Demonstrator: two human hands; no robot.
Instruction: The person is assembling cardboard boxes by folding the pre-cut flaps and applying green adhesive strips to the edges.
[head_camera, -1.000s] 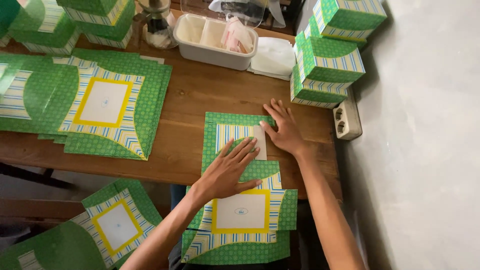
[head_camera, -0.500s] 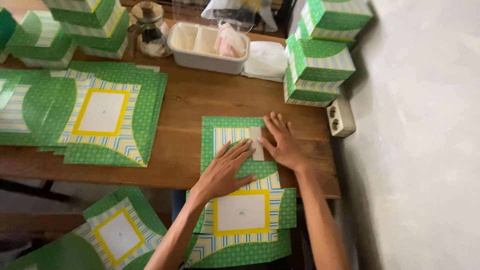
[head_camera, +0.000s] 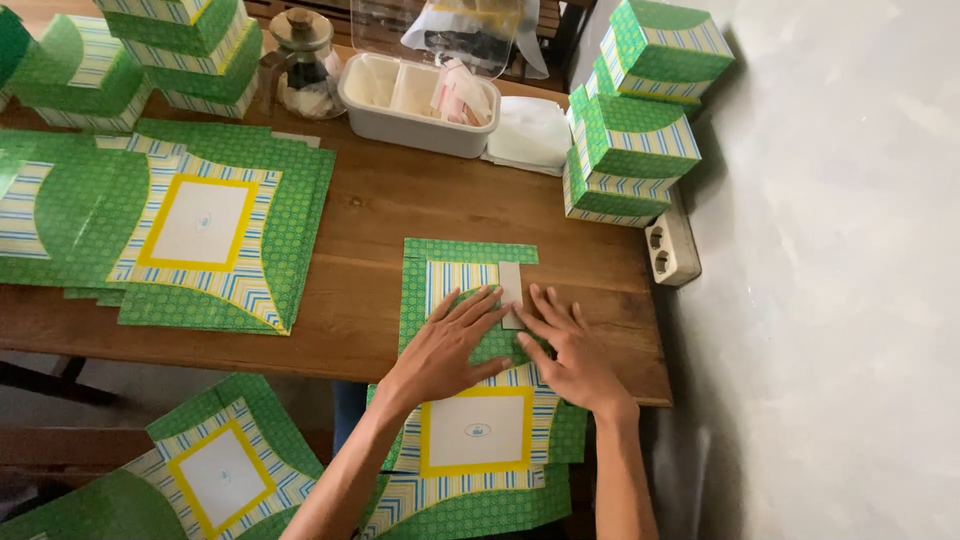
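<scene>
Both hands lie flat and open, fingers spread, pressing down on a green patterned flat box blank that rests at the near edge of the wooden table and hangs partly over it. The left hand covers the middle of the blank, and the right hand sits just beside it, its fingertips touching a small pale flap at the folded upper part; neither hand grips anything. To the left on the table lies a spread pile of unfolded blanks with yellow-framed white squares. Folded green boxes are stacked at the right end, next to a power strip. At the far edge stand a white plastic tub, a glass jar and more stacked boxes. Another blank lies lower down, off the table.
</scene>
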